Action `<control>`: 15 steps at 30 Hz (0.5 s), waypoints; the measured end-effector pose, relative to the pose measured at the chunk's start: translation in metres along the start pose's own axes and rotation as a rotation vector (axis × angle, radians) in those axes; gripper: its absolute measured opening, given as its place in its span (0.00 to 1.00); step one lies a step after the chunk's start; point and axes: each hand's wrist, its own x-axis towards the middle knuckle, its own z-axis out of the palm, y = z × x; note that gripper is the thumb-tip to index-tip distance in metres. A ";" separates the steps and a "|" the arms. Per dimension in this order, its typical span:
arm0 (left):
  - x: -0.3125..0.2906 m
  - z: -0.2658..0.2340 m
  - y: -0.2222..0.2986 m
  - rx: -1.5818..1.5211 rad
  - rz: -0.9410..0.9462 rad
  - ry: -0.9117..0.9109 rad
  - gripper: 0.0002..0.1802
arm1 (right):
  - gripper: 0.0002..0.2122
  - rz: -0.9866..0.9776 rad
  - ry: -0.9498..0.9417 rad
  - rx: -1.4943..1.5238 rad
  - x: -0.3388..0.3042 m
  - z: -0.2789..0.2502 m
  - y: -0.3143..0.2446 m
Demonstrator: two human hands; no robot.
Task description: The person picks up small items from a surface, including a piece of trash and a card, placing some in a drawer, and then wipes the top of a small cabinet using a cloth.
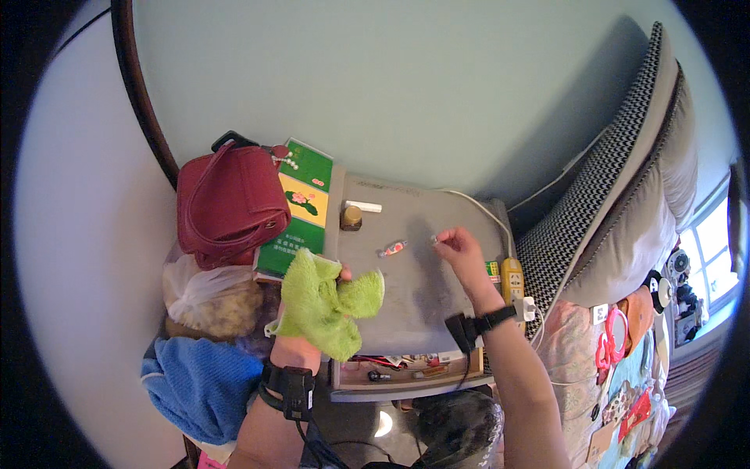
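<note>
1 green cloth drapes over the left hand

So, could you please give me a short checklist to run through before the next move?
1. Green cloth at the left hand: ok, draped over it.
2. Left hand's grip: cannot tell, mostly hidden by cloth.
3. Right hand pinching: ok, on a small item.
4. Drawer shut: not ok, it stands open.
5. Cabinet top bare: not ok, a small packet, a jar and a white strip are there.
</note>
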 end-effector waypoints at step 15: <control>-0.045 0.071 -0.063 0.957 -0.341 -0.558 0.26 | 0.12 0.008 -0.080 0.631 -0.192 -0.030 -0.085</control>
